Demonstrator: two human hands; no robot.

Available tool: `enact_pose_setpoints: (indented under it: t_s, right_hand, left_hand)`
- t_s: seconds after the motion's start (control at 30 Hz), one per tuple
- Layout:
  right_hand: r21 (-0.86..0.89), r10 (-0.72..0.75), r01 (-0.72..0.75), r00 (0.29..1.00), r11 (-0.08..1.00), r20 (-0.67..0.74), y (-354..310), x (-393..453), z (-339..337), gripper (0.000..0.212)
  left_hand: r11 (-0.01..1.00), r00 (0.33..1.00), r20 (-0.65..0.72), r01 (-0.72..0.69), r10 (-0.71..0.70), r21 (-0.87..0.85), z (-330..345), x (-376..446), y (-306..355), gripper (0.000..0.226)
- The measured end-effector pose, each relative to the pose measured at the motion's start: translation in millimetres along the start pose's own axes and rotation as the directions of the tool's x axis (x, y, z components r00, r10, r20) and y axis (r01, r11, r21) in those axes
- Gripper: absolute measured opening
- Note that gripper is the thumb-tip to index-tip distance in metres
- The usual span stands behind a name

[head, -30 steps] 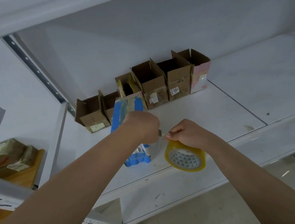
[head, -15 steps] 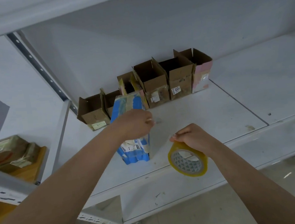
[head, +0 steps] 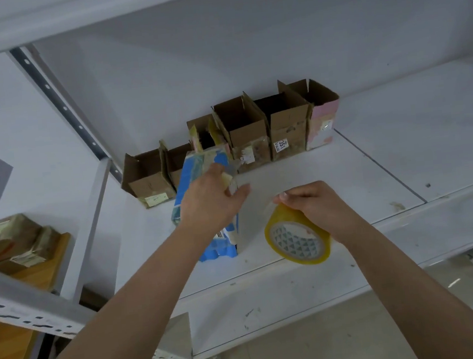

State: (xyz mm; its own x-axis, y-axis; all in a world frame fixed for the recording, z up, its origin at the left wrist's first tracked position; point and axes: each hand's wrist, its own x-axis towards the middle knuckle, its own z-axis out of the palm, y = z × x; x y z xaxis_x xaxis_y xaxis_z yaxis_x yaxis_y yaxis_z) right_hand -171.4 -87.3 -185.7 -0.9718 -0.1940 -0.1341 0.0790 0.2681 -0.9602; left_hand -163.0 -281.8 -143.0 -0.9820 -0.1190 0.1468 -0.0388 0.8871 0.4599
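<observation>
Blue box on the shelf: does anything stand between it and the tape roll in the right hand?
Nothing visible does. The tape roll, gripped by the right hand, hangs just right of the blue box. Only bare white shelf shows between them. The left hand rests on the blue box.

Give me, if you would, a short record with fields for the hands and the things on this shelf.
left hand: rests on top of the blue box; grip unclear
right hand: holds the yellow tape roll from above
blue box: stands on the white shelf, left of the roll
cardboard boxes: open, in a row at the back
</observation>
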Motion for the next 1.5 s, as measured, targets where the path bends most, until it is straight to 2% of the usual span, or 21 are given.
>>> enact_pose_setpoints:
  t_s: [0.07, 0.13, 0.2, 0.27, 0.37, 0.43, 0.53, 0.63, 0.67, 0.73, 0.8, 0.87, 0.93, 0.97, 1.07, 1.17, 1.23, 1.3, 1.33, 1.4, 1.5]
  right_hand:
    - [-0.011, -0.056, 0.056, 0.998, 0.998, -0.005, -5, -3, -1, 0.019]
    - [-0.047, -0.121, 0.120, 0.993, 0.992, 0.001, -9, -6, 0, 0.023]
    - [-0.091, -0.157, 0.158, 0.987, 0.983, 0.014, -12, -8, 1, 0.026]
    - [-0.135, -0.169, 0.168, 0.986, 0.976, 0.004, -11, -8, 2, 0.025]
    - [-0.215, -0.232, 0.204, 0.966, 0.955, -0.115, -7, -6, 9, 0.033]
    - [-0.314, -0.320, 0.243, 0.920, 0.918, -0.225, -4, -5, 16, 0.028]
    - [-0.420, -0.416, 0.273, 0.859, 0.865, -0.298, 4, -2, 21, 0.021]
    - [-0.549, -0.398, 0.167, 0.854, 0.819, -0.334, 18, 10, 19, 0.031]
    - [-0.595, -0.376, 0.110, 0.860, 0.796, -0.344, 22, 15, 17, 0.031]
    - [-0.635, -0.317, 0.018, 0.878, 0.772, -0.360, 32, 23, 14, 0.031]
    - [-0.667, -0.317, -0.001, 0.880, 0.745, -0.355, 41, 29, 11, 0.032]
    - [-0.696, -0.357, 0.048, 0.882, 0.716, -0.307, 51, 33, 11, 0.034]
    - [-0.741, -0.330, 0.051, 0.914, 0.670, -0.235, 62, 35, 17, 0.037]
    - [-0.762, -0.306, 0.047, 0.931, 0.645, -0.202, 68, 35, 23, 0.038]
    - [-0.760, -0.240, 0.025, 0.955, 0.649, -0.174, 80, 34, 38, 0.037]
    - [-0.760, -0.230, 0.006, 0.955, 0.649, -0.189, 76, 36, 43, 0.036]
    - [-0.725, -0.307, 0.054, 0.926, 0.687, -0.221, 62, 34, 45, 0.034]
    - [-0.664, -0.395, 0.134, 0.881, 0.735, -0.260, 42, 28, 50, 0.034]
    - [-0.633, -0.429, 0.175, 0.861, 0.754, -0.274, 32, 24, 55, 0.034]
    - [-0.578, -0.495, 0.269, 0.823, 0.771, -0.277, 11, 14, 66, 0.032]
    - [-0.609, -0.591, 0.368, 0.779, 0.702, -0.210, -16, 2, 87, 0.039]
  left_hand:
    - [0.961, 0.999, 0.025, 0.027, -0.021, -0.277, 2, -12, 8, 0.063]
    - [0.941, 0.992, 0.127, 0.058, -0.017, -0.333, 10, -23, 15, 0.072]
    - [0.918, 0.986, 0.160, 0.100, -0.041, -0.384, 19, -25, 18, 0.050]
    - [0.872, 0.989, 0.121, 0.133, -0.085, -0.471, 22, -23, 18, 0.028]
    - [0.790, 0.986, 0.076, 0.164, -0.148, -0.591, 28, -30, 23, 0.023]
    - [0.718, 0.975, 0.074, 0.203, -0.208, -0.665, 35, -40, 30, 0.022]
    - [0.612, 0.952, 0.139, 0.284, -0.274, -0.738, 40, -51, 32, 0.020]
    - [0.673, 0.956, 0.244, 0.290, -0.165, -0.681, 33, -57, 27, 0.022]
    - [0.702, 0.962, 0.239, 0.261, -0.132, -0.663, 29, -58, 22, 0.030]
    - [0.735, 0.983, 0.131, 0.180, -0.125, -0.653, 13, -55, 9, 0.036]
    - [0.706, 0.978, -0.012, 0.144, -0.210, -0.693, -8, -49, -16, 0.027]
    - [0.668, 0.919, -0.146, 0.151, -0.367, -0.729, -23, -41, -51, 0.021]
    - [0.715, 0.846, -0.210, 0.253, -0.490, -0.651, -25, -36, -95, 0.021]
    - [0.738, 0.825, -0.199, 0.331, -0.529, -0.588, -20, -34, -116, 0.023]
    - [0.766, 0.801, -0.041, 0.555, -0.598, -0.326, 10, -36, -166, 0.026]
    - [0.775, 0.797, 0.100, 0.603, -0.595, -0.191, 34, -47, -187, 0.029]
    - [0.805, 0.808, 0.148, 0.586, -0.571, -0.093, 41, -51, -191, 0.039]
    - [0.848, 0.847, 0.086, 0.529, -0.525, -0.030, 38, -51, -187, 0.047]
    - [0.866, 0.871, 0.015, 0.491, -0.492, -0.100, 32, -50, -183, 0.048]
    - [0.857, 0.901, -0.127, 0.341, -0.416, -0.386, 16, -48, -167, 0.042]
    - [0.742, 0.962, -0.149, 0.073, -0.229, -0.666, -5, -47, -131, 0.042]
